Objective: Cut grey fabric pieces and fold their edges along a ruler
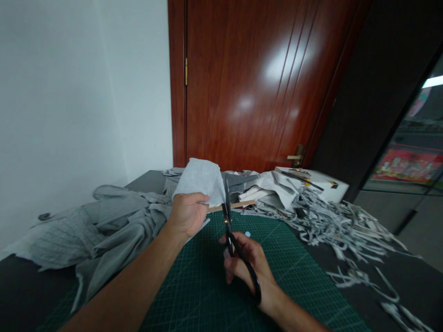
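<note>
My left hand (189, 213) pinches a light grey piece of fabric (200, 177) by its lower edge, thumb on top, and holds it up above the cutting mat. In my right hand (247, 260) is a pair of black scissors (228, 221), fingers in the handles, blades pointing up and away from me. The blades stand at the right edge of the fabric; whether they are cutting into it I cannot tell. Below both hands lies the green gridded cutting mat (207, 276). A flat tan strip (242, 204) lies behind the scissors at the mat's far edge.
Crumpled grey cloth (121, 230) is heaped on the left. Thin fabric strips (335, 226) pile up on the right, with white and grey fabric pieces (273, 186) at the back. A white box (335, 190) carries dark tools. Behind the table stands a wooden door (242, 92).
</note>
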Demonstrator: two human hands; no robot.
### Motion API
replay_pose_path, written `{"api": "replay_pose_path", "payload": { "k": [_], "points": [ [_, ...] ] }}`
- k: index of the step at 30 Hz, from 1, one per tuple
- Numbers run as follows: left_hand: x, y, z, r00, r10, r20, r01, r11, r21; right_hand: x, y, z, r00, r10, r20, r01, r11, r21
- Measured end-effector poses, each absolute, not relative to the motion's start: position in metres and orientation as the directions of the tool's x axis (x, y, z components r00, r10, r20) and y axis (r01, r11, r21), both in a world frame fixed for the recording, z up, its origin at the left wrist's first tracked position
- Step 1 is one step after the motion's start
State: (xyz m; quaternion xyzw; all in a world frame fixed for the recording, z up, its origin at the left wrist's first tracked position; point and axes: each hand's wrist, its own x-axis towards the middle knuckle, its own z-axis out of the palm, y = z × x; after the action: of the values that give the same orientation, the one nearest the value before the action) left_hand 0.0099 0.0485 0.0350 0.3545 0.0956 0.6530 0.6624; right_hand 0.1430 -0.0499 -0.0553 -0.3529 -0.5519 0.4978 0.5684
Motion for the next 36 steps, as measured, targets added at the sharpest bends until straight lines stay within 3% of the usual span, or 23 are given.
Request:
{"api": "replay_pose_path", "payload": {
  "k": [36],
  "points": [
    [0.0085,0.0485,0.0358,0.065,0.928,0.366,-0.776,-0.184,0.603,0.1429,-0.0483,-0.0595,-0.071,0.962,0.264,-0.159,0.250,-0.955]
  ]
}}
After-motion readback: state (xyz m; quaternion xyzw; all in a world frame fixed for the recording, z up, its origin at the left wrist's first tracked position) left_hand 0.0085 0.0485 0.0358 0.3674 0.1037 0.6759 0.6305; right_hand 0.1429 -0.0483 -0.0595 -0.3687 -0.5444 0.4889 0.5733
